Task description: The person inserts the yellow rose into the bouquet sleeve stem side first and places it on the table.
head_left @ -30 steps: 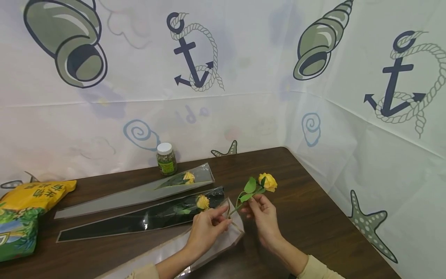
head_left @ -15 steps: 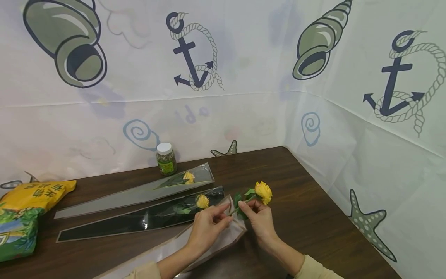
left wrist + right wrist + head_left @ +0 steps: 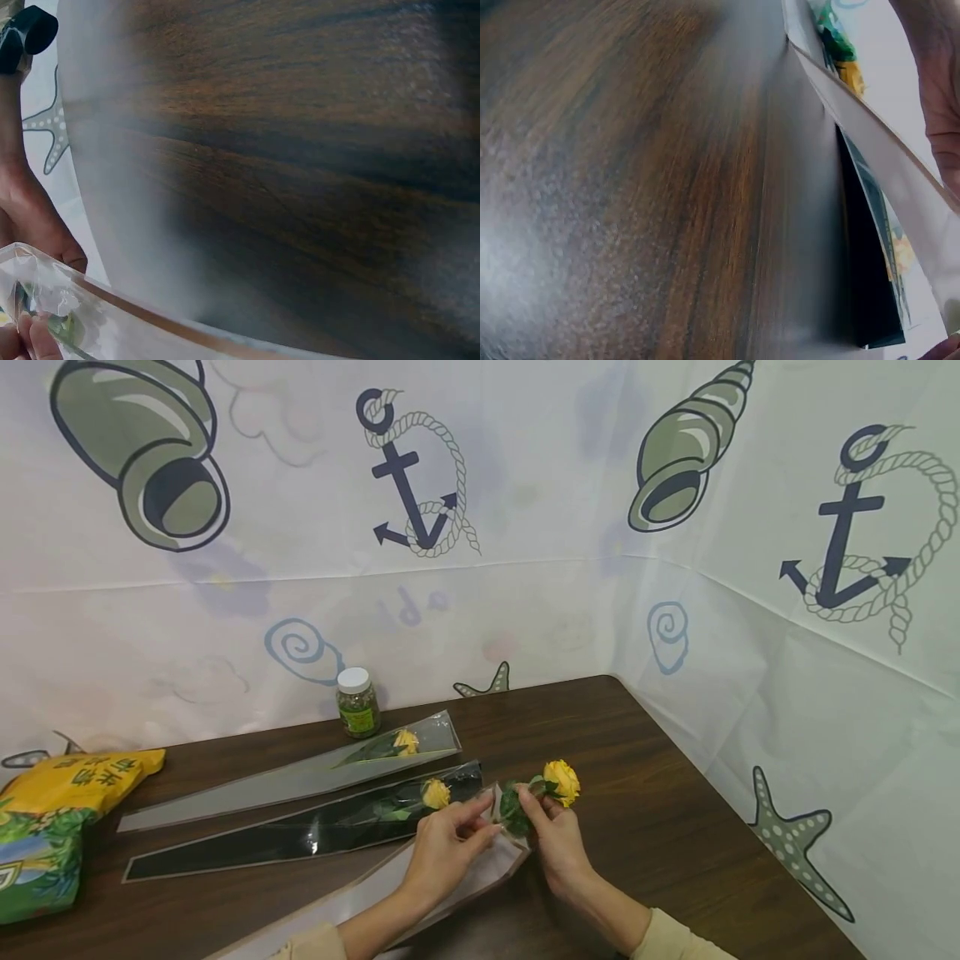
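A yellow rose (image 3: 562,783) with green leaves is in my right hand (image 3: 558,847), which pinches it by the stem just below the bloom. Its lower stem and leaves are in the mouth of a long, tapering pale flower sleeve (image 3: 330,914), clear on one face. With thumb and fingertips, my left hand (image 3: 446,852) holds the sleeve's mouth by its edge. In the left wrist view, the clear film (image 3: 97,330) lies around green stem and leaf, beside the left fingertips (image 3: 45,341). The right wrist view shows the sleeve (image 3: 885,150) raised off the table along its brown-edged side.
Behind the hands lie a black sleeve (image 3: 247,843) and a grey sleeve (image 3: 225,799), each with a yellow rose inside. A white-lidded jar (image 3: 358,703) stands at the table's back edge. A yellow-green bag (image 3: 52,827) is at the left. Patterned white cloth (image 3: 525,485) hangs behind.
The right hand has moved the rose down and left, so its stem and leaves have gone into the sleeve's mouth. The left hand has stayed at the sleeve's edge.
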Available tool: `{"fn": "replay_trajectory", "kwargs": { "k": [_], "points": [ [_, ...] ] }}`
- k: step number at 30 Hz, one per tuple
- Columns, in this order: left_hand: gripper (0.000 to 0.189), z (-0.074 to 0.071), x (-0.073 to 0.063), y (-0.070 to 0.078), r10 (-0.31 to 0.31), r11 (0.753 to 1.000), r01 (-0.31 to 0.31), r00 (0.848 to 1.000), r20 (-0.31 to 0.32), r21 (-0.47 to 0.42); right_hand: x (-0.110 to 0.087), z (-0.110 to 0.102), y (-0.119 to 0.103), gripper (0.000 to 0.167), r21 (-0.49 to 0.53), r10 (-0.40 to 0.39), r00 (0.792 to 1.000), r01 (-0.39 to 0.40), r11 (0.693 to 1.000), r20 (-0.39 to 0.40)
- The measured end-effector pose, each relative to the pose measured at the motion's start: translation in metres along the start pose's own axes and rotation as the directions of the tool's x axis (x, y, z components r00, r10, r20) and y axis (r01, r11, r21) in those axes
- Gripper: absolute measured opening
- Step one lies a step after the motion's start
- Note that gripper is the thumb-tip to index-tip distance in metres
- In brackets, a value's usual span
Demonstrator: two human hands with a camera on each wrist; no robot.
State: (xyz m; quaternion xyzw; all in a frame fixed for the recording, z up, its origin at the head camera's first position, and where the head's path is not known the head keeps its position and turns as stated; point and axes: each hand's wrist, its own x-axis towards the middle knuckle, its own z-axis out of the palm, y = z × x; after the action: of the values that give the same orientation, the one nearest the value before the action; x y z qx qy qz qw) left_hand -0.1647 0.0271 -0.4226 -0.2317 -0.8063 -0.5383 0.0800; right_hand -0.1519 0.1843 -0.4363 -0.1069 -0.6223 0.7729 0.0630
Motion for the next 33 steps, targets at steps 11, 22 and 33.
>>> {"fn": "replay_trajectory", "kwargs": {
  "k": [11, 22, 33],
  "points": [
    [0.035, -0.0015, 0.0006, -0.0009, -0.023, 0.998, 0.023, 1.000, 0.007, -0.052, 0.0038, -0.0047, -0.0014, 0.022, 0.063, -0.054, 0.994, 0.061, 0.996, -0.100],
    [0.034, -0.0007, 0.0012, -0.0011, -0.012, 1.000, 0.012, 1.000, 0.012, -0.027, 0.0055, -0.0049, -0.0067, 0.032, 0.050, -0.094, 0.987, 0.101, 0.994, -0.130],
    [0.034, -0.0015, 0.0023, -0.0020, 0.038, 0.999, -0.038, 0.999, -0.002, 0.038, 0.0033, -0.0053, -0.0027, 0.053, -0.140, -0.134, 0.991, 0.135, 0.981, 0.017]
  ]
}}
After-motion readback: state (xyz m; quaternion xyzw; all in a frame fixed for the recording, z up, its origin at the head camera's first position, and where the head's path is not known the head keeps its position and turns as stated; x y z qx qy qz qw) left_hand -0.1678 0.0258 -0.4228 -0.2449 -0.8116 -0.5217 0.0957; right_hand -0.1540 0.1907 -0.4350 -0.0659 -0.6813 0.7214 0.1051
